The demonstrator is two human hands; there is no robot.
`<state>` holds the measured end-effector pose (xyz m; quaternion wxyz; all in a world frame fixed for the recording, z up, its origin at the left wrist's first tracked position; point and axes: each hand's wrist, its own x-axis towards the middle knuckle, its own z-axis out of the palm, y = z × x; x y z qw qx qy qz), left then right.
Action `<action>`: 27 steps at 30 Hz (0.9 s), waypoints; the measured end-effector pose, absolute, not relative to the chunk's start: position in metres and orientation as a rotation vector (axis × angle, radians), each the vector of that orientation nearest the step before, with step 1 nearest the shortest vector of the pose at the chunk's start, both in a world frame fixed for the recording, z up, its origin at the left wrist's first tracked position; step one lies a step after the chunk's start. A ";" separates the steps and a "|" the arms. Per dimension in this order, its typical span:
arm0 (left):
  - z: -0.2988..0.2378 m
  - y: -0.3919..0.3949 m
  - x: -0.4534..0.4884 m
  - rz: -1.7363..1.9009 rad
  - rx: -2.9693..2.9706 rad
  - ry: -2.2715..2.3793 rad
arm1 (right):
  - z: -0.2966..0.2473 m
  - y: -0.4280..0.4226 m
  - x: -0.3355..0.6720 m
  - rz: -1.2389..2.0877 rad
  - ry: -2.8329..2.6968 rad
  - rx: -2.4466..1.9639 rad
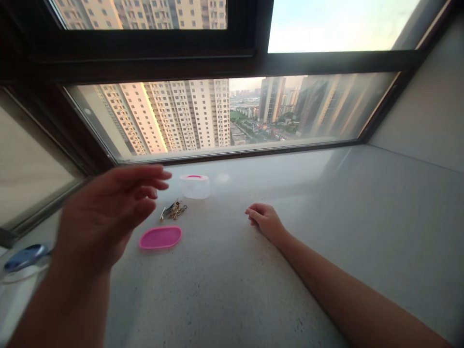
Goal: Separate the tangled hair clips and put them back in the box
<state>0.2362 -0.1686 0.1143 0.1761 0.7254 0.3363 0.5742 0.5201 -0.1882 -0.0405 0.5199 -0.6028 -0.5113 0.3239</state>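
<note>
My left hand (105, 212) is raised in the air at the left, with thumb and fingers apart and nothing visible between them. Beyond its fingertips, a small heap of gold-coloured metal pieces (175, 210) lies on the pale sill. A shallow pink oval lid or tray (160, 238) is in front of the heap. Behind the heap stands a clear oval plastic container (195, 187) with a pink mark at its top. My right hand (264, 221) rests on the sill to the right of these things, its fingers curled closed; whatever they may hold is hidden.
The speckled pale sill (224, 290) runs up to a dark-framed window (232, 156) at the back, with tall buildings outside. At the far left, partly behind my left arm, is a jar-like container with a blue lid (25, 257). A white wall (424, 106) bounds the right side.
</note>
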 end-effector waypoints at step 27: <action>-0.022 -0.098 0.206 1.158 2.592 1.576 | -0.050 -0.181 0.518 0.801 -1.226 -1.367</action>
